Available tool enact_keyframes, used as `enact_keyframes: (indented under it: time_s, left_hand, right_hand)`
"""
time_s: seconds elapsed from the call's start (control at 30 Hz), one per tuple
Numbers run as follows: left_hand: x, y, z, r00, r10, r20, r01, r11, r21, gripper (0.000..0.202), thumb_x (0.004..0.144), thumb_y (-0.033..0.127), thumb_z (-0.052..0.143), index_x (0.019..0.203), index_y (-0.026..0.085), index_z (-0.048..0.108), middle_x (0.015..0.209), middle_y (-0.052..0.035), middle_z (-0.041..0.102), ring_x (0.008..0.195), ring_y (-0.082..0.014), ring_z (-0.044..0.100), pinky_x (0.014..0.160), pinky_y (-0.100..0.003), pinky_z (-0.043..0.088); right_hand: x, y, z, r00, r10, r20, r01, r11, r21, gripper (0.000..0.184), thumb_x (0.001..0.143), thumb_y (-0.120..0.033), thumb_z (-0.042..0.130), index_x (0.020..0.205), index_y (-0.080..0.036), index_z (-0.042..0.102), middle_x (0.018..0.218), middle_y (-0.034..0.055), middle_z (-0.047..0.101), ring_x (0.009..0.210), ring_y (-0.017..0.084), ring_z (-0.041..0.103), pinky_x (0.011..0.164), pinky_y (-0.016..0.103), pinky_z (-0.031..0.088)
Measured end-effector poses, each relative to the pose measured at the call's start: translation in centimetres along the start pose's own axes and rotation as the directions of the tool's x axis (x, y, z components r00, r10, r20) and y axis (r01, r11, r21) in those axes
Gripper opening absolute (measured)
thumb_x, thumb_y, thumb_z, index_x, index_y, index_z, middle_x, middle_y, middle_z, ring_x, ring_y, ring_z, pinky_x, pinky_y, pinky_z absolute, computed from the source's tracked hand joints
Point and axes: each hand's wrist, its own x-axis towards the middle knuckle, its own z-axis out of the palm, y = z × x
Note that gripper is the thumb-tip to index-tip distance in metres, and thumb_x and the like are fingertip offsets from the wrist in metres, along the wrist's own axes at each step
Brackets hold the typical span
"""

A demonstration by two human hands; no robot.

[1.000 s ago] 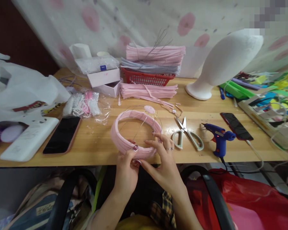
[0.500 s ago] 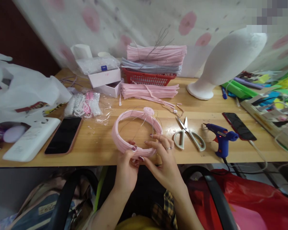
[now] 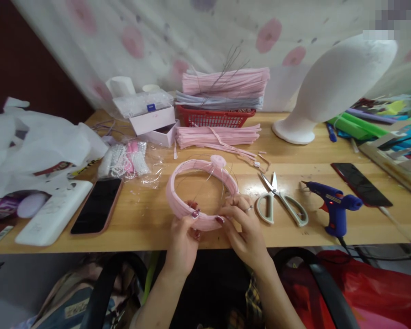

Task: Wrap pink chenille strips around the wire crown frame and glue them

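Note:
A pink padded ring (image 3: 178,201), wrapped in fuzzy strips and crossed by thin wires, lies on the wooden table (image 3: 150,219) near its front edge. My left hand (image 3: 186,237) pinches the ring's near rim, thumb on top. My right hand (image 3: 245,230) grips the ring's right near side, fingers curled over the rim and the wire ends there. A small pink disc (image 3: 217,160) sits on the ring's far side.
Scissors (image 3: 282,205) and a blue glue gun (image 3: 334,208) lie to the right, a dark phone (image 3: 361,185) beyond. A white foam head (image 3: 332,87), red basket (image 3: 214,116) with pink strips, bead bag (image 3: 126,160), another phone (image 3: 96,211) and white bags (image 3: 34,146) surround.
My right hand's fingers have closed from spread to curled over the ring's rim. The view has shifted slightly, so everything sits a little lower and to the right.

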Motion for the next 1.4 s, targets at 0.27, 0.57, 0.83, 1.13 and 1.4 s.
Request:
enact_keyframes:
  time_s: [0.27, 0.57, 0.83, 1.13, 1.4]
  left_hand:
    - [0.8, 0.4, 0.1, 0.999, -0.038, 0.031, 0.037, 0.999, 0.03, 0.035, 0.053, 0.025, 0.085, 0.082, 0.016, 0.069, 0.079, 0.0005, 0.065, 0.063, -0.0101, 0.055, 0.048, -0.018, 0.035]
    - [0.4, 0.5, -1.7, 0.95, 0.057, 0.307, -0.136, 0.96, 0.243, 0.046, 0.06, 0.033, 0.093, 0.099, 0.021, 0.071, 0.077, -0.0008, 0.061, 0.06, -0.0104, 0.044, 0.052, -0.023, 0.037]
    - [1.6, 2.1, -3.5, 0.756, 0.619, 0.212, -0.643, 0.642, 0.417, 0.067, 0.055, 0.037, 0.092, 0.115, 0.028, 0.063, 0.102, -0.004, 0.062, 0.079, -0.019, 0.055, 0.068, -0.03, 0.049]
    - [1.0, 2.5, -2.6, 0.389, 0.844, 0.37, -0.809, 0.12, 0.576, 0.016, 0.072, 0.038, 0.081, 0.085, 0.031, 0.078, 0.127, -0.0072, 0.055, 0.118, -0.0374, 0.055, 0.11, -0.052, 0.04]
    - [2.5, 3.4, -1.6, 0.495, 0.768, 0.406, -0.803, 0.224, 0.553, 0.033, 0.07, 0.045, 0.084, 0.099, 0.029, 0.08, 0.13, -0.0087, 0.056, 0.136, -0.0415, 0.043, 0.121, -0.054, 0.022]
  right_hand:
    - [1.1, 0.6, -0.1, 1.0, -0.018, 0.01, 0.018, 1.0, 0.013, 0.014, 0.096, -0.013, 0.055, 0.089, -0.025, 0.06, 0.089, 0.0017, 0.054, 0.09, 0.021, 0.055, 0.081, 0.039, 0.043]
    - [1.8, 0.0, -0.9, 0.978, 0.184, -0.098, -0.152, 0.952, 0.264, 0.014, 0.098, -0.022, 0.058, 0.086, -0.026, 0.065, 0.084, 0.0009, 0.052, 0.085, 0.02, 0.052, 0.074, 0.034, 0.042]
    - [4.0, -1.2, -4.4, 0.925, 0.374, -0.068, -0.315, 0.853, 0.416, 0.025, 0.098, -0.039, 0.062, 0.077, -0.026, 0.065, 0.077, 0.0018, 0.056, 0.074, 0.019, 0.052, 0.061, 0.03, 0.039]
    - [3.8, -1.5, -4.7, 0.904, 0.425, 0.032, -0.387, 0.787, 0.48, 0.025, 0.096, -0.041, 0.064, 0.076, -0.025, 0.065, 0.074, 0.0001, 0.052, 0.066, 0.015, 0.047, 0.054, 0.026, 0.037]
    - [3.9, -1.1, -4.8, 0.899, 0.434, 0.06, -0.401, 0.759, 0.513, 0.023, 0.095, -0.04, 0.066, 0.077, -0.026, 0.067, 0.074, -0.0008, 0.054, 0.066, 0.014, 0.048, 0.054, 0.024, 0.036]
